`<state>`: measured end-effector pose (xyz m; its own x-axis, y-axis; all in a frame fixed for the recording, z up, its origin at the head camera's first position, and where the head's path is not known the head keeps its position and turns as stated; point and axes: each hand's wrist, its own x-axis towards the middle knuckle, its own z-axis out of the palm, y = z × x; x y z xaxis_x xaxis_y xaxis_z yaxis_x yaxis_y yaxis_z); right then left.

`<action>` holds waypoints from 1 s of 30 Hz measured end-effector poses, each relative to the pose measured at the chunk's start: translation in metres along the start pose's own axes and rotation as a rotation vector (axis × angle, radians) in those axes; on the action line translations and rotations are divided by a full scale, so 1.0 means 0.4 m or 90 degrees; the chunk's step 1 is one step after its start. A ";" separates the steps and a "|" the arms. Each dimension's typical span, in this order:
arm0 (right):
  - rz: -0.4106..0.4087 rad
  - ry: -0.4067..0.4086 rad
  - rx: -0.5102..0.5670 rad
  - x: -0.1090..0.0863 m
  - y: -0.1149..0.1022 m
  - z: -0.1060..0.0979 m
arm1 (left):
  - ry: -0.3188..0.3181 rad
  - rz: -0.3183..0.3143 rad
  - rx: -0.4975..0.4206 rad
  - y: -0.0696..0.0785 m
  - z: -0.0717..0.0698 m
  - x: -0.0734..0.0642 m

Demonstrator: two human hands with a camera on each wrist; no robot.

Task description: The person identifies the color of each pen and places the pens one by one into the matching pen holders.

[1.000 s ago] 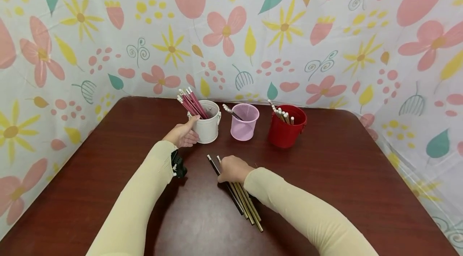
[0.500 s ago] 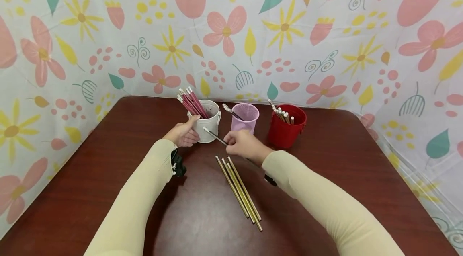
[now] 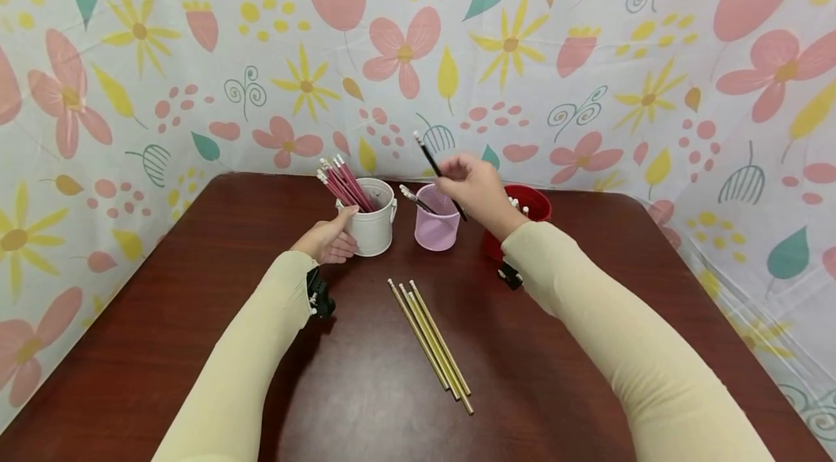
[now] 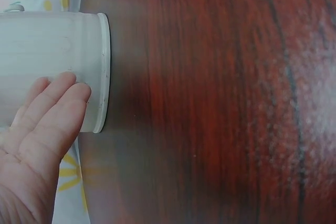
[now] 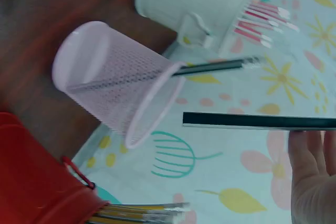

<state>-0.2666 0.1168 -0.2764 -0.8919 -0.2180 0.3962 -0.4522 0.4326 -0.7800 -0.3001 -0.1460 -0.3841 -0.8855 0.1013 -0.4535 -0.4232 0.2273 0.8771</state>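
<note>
In the head view my right hand pinches a black pencil with a white eraser end. The pencil leans, eraser end up, over the pink mesh cup. In the right wrist view its lower end is outside the cup, beyond the rim. Dark pencils lean inside that cup. My left hand rests against the left side of a white bucket, thumb near its rim. Its fingers lie nearly straight along the wall. Pink pencils stand in the bucket.
A red bucket with white-tipped pencils stands to the right, partly behind my right hand and sleeve. Several gold pencils lie side by side on the dark wooden table. A floral cloth hangs behind the table.
My right hand has picked up the black pencil from beside the gold ones and carried it up and back, over the pink cup. The left hand has stayed at the white bucket.
</note>
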 end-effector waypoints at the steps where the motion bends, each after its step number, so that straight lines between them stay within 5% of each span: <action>1: -0.005 0.016 0.012 0.007 -0.004 -0.004 | -0.001 0.001 -0.001 0.000 -0.001 0.000; 15: -0.047 0.198 0.136 0.059 0.009 0.010 | -0.008 0.006 -0.011 0.001 -0.002 0.000; 22: -0.062 0.161 0.077 0.041 0.081 0.083 | -0.012 0.016 -0.007 0.006 -0.013 -0.010; 30: -0.038 0.145 0.036 -0.005 0.176 0.126 | -0.039 0.007 0.012 -0.010 -0.022 0.032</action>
<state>-0.2969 0.1037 -0.3565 -0.8429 -0.0367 0.5368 -0.5099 0.3731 -0.7752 -0.3114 -0.1544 -0.3921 -0.8768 0.1626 -0.4525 -0.4088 0.2435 0.8795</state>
